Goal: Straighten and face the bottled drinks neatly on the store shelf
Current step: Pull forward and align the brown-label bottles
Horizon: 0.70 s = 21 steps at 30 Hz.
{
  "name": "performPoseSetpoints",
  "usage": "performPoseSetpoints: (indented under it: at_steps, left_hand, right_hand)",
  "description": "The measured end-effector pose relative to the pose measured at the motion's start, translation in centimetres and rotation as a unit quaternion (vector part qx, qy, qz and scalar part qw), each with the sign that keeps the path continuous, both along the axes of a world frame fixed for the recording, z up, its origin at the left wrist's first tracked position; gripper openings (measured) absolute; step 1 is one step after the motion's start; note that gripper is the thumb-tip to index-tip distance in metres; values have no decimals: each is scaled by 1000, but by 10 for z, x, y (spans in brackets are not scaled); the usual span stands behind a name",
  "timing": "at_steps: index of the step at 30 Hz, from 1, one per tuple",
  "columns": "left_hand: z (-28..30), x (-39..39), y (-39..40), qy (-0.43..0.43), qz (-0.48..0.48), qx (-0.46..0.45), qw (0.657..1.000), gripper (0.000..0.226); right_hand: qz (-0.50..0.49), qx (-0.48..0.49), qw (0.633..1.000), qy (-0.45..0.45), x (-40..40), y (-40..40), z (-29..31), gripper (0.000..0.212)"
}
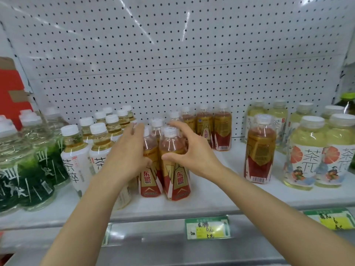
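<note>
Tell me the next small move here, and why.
Probably close both hands on the two front red bottles and square them up: the left hand and right hand already bracket them, and one stray red bottle stands apart, barcode forward.

left hand (128, 154) hides white-label bottles (99, 160); price tag (207, 228) writing blurred

Readable print on the bottles and shelf tags in front of me

The two red-and-gold bottles (175, 175) at the shelf's middle front each carry 东鹏 in red with 特饮 beneath. The white-labelled tea bottles (74, 166) towards the left edge show a large 茶 and a second character I can't make out. The pale yellow bottles (305, 160) near the right edge read 茶π. The price tag (208, 228) on the shelf's front rail has handwriting, possibly 东鹏; the right-hand tag (334, 219) starts with 茶 and a 6.
</note>
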<state>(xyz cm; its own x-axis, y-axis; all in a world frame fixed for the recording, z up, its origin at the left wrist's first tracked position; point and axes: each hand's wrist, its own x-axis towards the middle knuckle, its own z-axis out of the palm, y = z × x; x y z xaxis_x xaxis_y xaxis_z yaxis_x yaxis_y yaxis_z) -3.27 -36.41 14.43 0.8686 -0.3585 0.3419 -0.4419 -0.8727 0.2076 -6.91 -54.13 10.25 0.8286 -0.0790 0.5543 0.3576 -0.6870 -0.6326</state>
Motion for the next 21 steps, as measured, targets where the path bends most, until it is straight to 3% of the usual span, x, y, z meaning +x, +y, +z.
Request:
performPoseSetpoints:
  at_steps: [3, 6, 10, 15, 19, 21]
  left_hand:
    - [34, -2, -5, -11, -18, 45, 999, 88]
    - [77, 7, -25, -42, -56, 26, 997, 69]
    - [110, 48, -75, -31, -92, 64, 993, 56]
    - [107, 106, -137, 54, -135, 158, 977, 56]
    - [93, 137, -170, 65, -131, 210, 967, 59]
    - [85, 153, -178, 80, -129, 232, 961, 53]
  right_hand:
    - [55, -7, 998, 40, -7, -16, 9, 73]
    - [66, -18, 996, 60, -11, -36, 28, 59]
    - [-64, -172, 983, 24, 3, -70, 54, 51]
    - [-194, -327, 917, 122, 47, -102, 85, 42]
    - [-214, -347, 898, 168, 90, -114, 92, 47]
    - [-212, -335, 898, 189, 109, -120, 89, 39]
